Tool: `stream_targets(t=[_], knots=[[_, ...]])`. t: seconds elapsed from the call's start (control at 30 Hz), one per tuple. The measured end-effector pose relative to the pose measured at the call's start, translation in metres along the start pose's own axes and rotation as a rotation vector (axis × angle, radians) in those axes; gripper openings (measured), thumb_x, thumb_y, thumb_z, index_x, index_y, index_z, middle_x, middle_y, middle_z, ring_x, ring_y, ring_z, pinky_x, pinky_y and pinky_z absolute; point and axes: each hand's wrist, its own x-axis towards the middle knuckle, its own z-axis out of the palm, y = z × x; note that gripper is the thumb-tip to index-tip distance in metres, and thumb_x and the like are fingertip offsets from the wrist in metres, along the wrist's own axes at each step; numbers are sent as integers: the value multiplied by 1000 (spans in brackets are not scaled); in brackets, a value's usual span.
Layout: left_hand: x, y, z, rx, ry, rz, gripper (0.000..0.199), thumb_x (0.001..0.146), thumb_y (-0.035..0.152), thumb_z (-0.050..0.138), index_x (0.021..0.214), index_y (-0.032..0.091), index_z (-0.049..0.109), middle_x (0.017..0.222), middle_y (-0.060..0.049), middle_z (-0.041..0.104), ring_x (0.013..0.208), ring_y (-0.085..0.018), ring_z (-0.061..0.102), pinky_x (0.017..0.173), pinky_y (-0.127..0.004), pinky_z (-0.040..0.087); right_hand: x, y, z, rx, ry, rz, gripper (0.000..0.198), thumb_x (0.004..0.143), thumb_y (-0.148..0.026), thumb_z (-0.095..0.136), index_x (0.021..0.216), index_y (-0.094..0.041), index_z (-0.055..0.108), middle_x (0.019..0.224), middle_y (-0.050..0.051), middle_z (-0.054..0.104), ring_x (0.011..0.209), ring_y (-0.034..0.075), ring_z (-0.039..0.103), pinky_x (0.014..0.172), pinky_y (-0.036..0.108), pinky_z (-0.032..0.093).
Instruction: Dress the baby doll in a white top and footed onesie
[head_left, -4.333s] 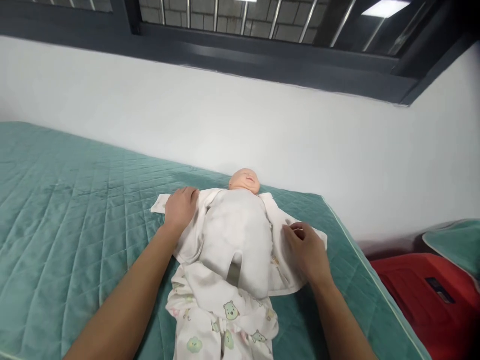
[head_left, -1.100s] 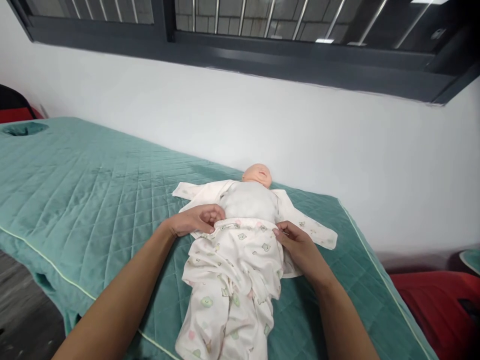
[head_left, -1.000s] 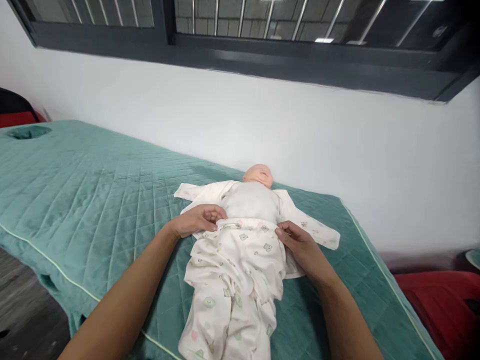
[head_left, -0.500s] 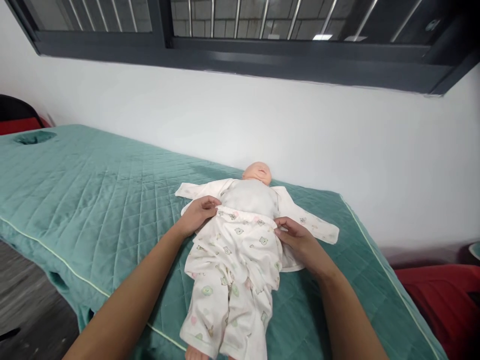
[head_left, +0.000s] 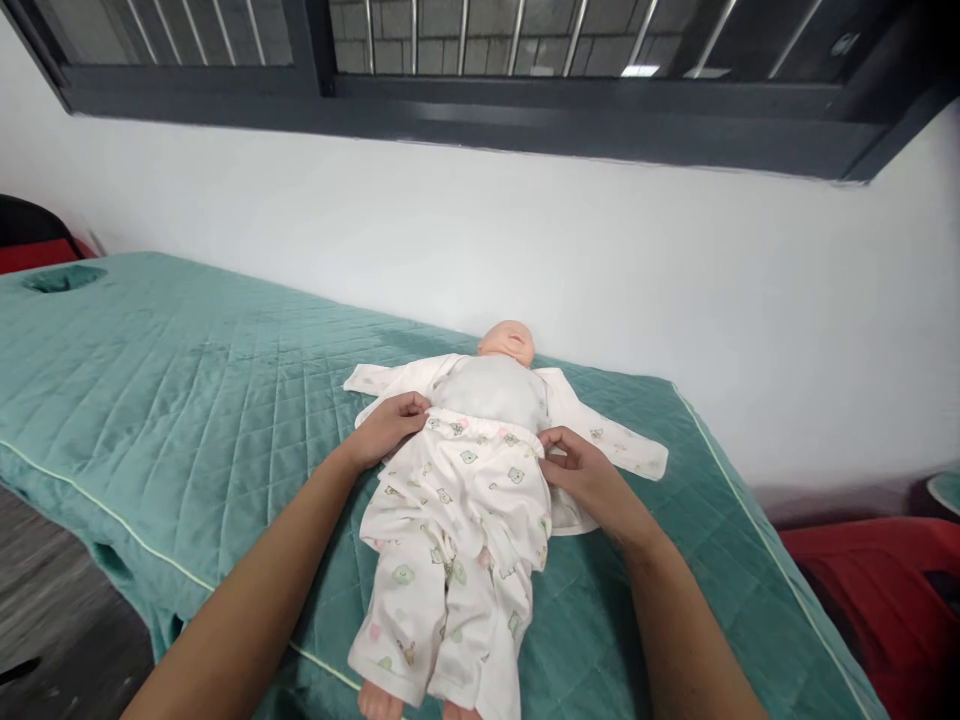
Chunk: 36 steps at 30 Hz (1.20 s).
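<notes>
A baby doll (head_left: 508, 342) lies on its back on the green quilted bed cover, head toward the wall. White printed pants (head_left: 457, 510) cover its legs up to the waist, and its feet stick out below the cuffs. My left hand (head_left: 390, 428) pinches the waistband at the doll's side on the left. On the opposite side my right hand (head_left: 589, 475) grips the waistband between thumb and fingers. Beneath the doll a white printed shirt (head_left: 611, 440) is spread, its sleeves out to both sides. The doll's pale grey cloth torso (head_left: 491, 390) shows between shirt and pants.
The green bed cover (head_left: 202, 370) has a face hole (head_left: 64, 279) at the far left. A white wall (head_left: 660, 270) and a dark-framed window (head_left: 480, 125) stand behind. To the right is a red chair (head_left: 877, 570); part of another red-and-black chair (head_left: 30, 235) shows at the left.
The whole view has shifted slightly, so everything sits a little farther left. Both hands keep their hold on the waistband, with little visible movement of the pants.
</notes>
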Motion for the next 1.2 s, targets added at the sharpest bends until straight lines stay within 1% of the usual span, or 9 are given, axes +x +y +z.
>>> stream_targets(t=[0.23,0.33,0.47,0.57,0.67,0.83,0.93,1.07,1.2], knots=[[-1,1,2,50,54,33,20,75,35,64,81,17,57,73,3,58,67,-11,51,63,-22,38,5,-1,12,-341,290,38,12,72,-26,56,83,-23,53,69,-4,55,62,14,50,60,25,38],[-2,1,4,115,172,73,16,75,31,62,78,19,52,70,5,54,66,-11,49,63,-22,37,12,4,16,-457,447,60,12,71,-24,53,83,-23,52,77,-1,59,69,17,55,64,28,40],[-1,-3,9,209,316,129,15,77,32,58,79,21,49,72,5,53,68,-12,50,65,-23,38,20,13,16,-533,502,110,14,72,-25,51,86,-23,53,85,3,63,77,20,58,68,30,42],[4,-4,11,239,270,112,14,77,33,56,84,21,53,77,3,60,75,-15,55,71,-25,41,24,18,11,-540,445,137,16,71,-26,54,87,-24,54,82,3,64,75,20,59,67,31,42],[13,3,10,308,123,69,12,74,31,55,79,20,58,78,-1,66,78,-19,59,72,-28,42,29,17,3,-471,315,149,13,67,-25,57,81,-24,56,69,0,63,65,18,57,60,28,40],[35,26,0,307,-119,22,6,56,21,64,61,20,62,60,-1,65,63,-20,60,61,-27,43,42,4,-10,-345,29,235,9,56,-15,58,59,-21,53,53,-1,58,52,16,56,51,26,39],[43,33,-5,207,-270,-48,19,50,17,65,68,20,69,60,0,67,58,-19,62,55,-26,45,41,-2,-13,-229,-52,199,9,59,-17,58,67,-19,60,65,0,65,58,17,59,53,26,43],[43,28,-5,95,-460,-124,33,52,13,67,83,21,73,73,-2,72,70,-23,68,60,-28,50,31,-4,-13,-76,-78,162,13,64,-16,56,75,-19,63,70,-1,64,63,15,56,54,24,42],[36,22,-2,-31,-428,-85,39,53,10,70,90,21,73,80,-3,74,80,-24,69,68,-30,52,25,-7,-11,107,-98,184,26,67,-14,56,90,-20,67,73,-2,65,63,14,54,54,24,40]])
